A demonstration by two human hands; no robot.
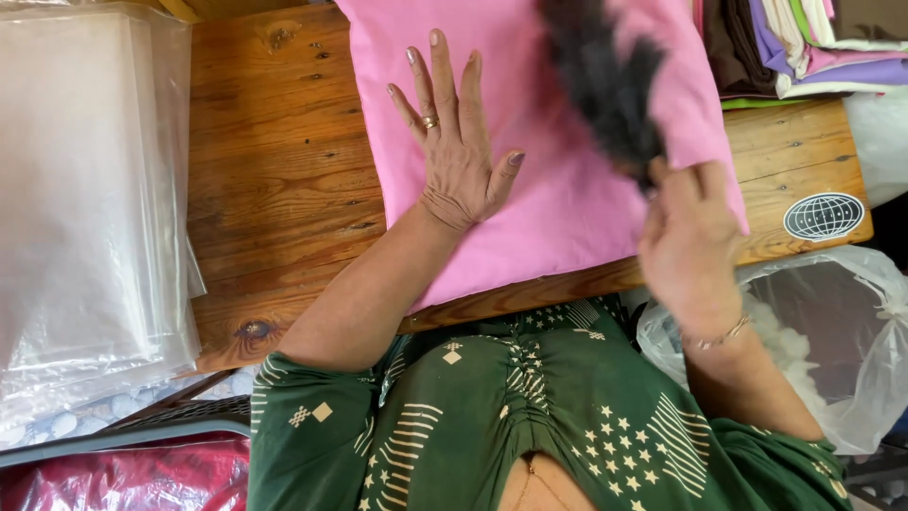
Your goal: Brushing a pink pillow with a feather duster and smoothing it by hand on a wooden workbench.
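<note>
The pink cushion (558, 180) lies at the table's (274, 180) twelve o'clock; left hand (454, 151) spread flat on it, right hand (686, 241) closed round a dark brush (601, 80), blurred; brushing seems in hand, calling for steady pressure; clear plastic bags (85, 199) at nine, folded fabrics (804, 43) at two.

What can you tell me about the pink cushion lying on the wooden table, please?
The pink cushion looks like plain, smooth cloth, softly filled, with a seamed edge. It lies flat on the wooden table, its near edge at the table's front and its top cut off by the frame. The left hand rests flat on it, fingers spread. The right hand holds a dark, blurred brush over its right side.
</note>
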